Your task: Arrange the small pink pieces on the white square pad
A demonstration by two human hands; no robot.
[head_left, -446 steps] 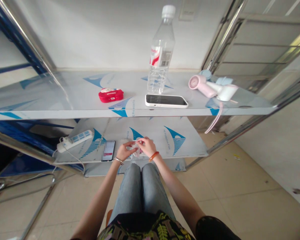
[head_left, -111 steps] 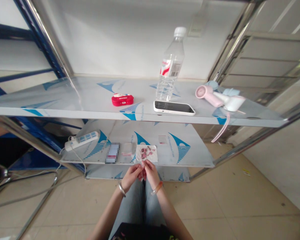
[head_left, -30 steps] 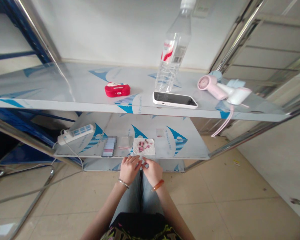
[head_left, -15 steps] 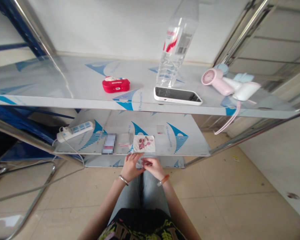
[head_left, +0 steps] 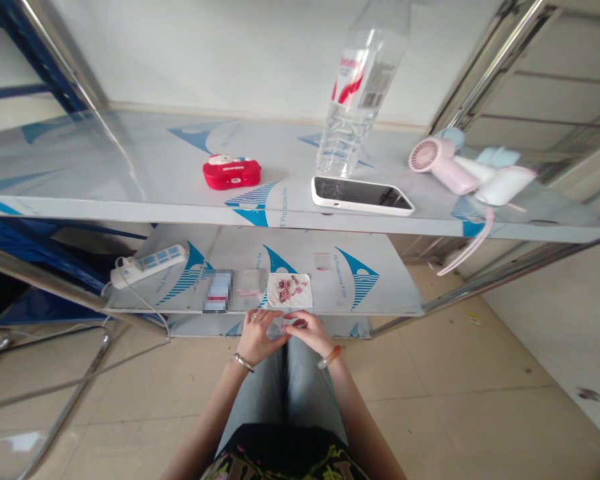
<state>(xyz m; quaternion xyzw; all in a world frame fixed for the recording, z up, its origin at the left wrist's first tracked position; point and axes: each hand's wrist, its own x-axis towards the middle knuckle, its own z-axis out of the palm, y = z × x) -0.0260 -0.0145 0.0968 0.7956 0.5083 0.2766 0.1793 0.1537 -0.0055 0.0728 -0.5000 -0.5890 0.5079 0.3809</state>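
Observation:
My left hand [head_left: 261,337], with a ring and a silver bangle, is closed in a pinch at the edge of a small clear plastic bag [head_left: 276,326]. Opposite it, my right hand [head_left: 310,335] has curled fingers on the same bag, with something small and reddish showing by the fingertips. Both hands are over my lap, just in front of the lower shelf edge. Beyond them a white cloth or tissue [head_left: 276,299] lies on the shelf, carrying small red-and-white patterned pieces [head_left: 284,289]. Their exact kind is too small to tell.
Left of the tissue are another clear bag [head_left: 250,283] and a blurred-out flat item [head_left: 219,291]; a small bag [head_left: 323,261] lies behind. A power strip [head_left: 150,265] is at left. The upper shelf [head_left: 150,167] bears a red case [head_left: 231,173], bottle [head_left: 353,100], phone [head_left: 363,195] and handheld fans [head_left: 445,165].
The view has shifted slightly. My right hand's fingers have shifted at the bag, and less of the reddish thing shows by them. The things on the shelves stay put.

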